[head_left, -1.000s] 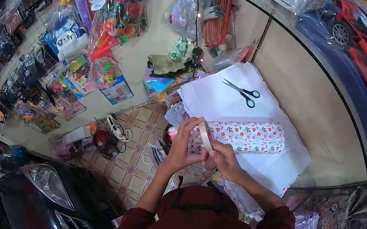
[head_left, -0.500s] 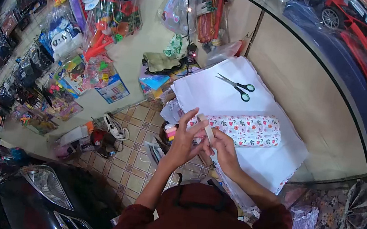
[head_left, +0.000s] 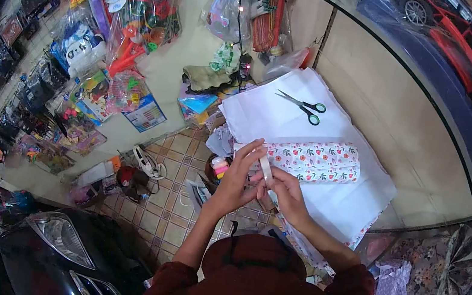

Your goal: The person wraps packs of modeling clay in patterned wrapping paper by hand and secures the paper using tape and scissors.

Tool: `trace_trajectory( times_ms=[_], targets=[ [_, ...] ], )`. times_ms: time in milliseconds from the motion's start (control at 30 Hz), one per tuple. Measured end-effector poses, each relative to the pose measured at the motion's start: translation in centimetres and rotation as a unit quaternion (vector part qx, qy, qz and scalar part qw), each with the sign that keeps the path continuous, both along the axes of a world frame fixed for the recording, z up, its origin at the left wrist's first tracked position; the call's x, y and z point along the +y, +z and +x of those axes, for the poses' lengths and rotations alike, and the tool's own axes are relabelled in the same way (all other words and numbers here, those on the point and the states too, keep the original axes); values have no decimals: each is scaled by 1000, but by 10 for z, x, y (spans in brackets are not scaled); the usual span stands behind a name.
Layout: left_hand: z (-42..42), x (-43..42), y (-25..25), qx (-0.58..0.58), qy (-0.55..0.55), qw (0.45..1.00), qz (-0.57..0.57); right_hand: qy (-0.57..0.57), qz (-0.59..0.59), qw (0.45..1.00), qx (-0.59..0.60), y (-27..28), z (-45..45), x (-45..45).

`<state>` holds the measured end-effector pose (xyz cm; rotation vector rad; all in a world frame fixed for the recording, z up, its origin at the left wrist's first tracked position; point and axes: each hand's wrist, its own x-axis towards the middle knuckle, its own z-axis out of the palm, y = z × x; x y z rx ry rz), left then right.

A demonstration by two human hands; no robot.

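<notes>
A narrow, pale roll of tape [head_left: 266,168] is held up on edge between my two hands. My left hand [head_left: 237,178] grips it from the left, with the fingers curved around its far side. From the right, my right hand [head_left: 289,199] pinches its near edge between thumb and fingers. Just beyond my hands lies an oblong package wrapped in floral paper [head_left: 322,162]. It rests on large white sheets of paper [head_left: 349,207], whose floral underside shows at the near edge. Scissors with black and green handles [head_left: 309,109] lie with blades apart on the white paper.
A curved glass edge [head_left: 418,74] runs along the right, with a boxed red toy car [head_left: 458,49] above it. Packaged goods [head_left: 133,40] hang on the left wall. At lower left stands a dark motorbike [head_left: 62,250]; a white cable device [head_left: 148,163] lies on the tiled floor.
My hands stay around the roll of tape, which has turned slightly more upright. The whole view has shifted a little; the package and scissors keep their places on the paper.
</notes>
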<state>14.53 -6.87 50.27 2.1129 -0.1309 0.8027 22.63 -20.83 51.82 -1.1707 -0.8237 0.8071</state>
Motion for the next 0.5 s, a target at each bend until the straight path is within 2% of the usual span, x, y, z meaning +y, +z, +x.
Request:
trace_trajectory(
  times_ms=[200,400,500],
  targets=[
    [-1,-2,-8,-37,5,998,44,-22,-2,1000,13,-1,-3,-1],
    [-6,-2,-6,-14,3,1000,-27,46,32,998,-1,6,-6,-1],
    [-9,-3,-3,5,27,999,-20,76,15,997,-3,10,-1,-3]
  ],
)
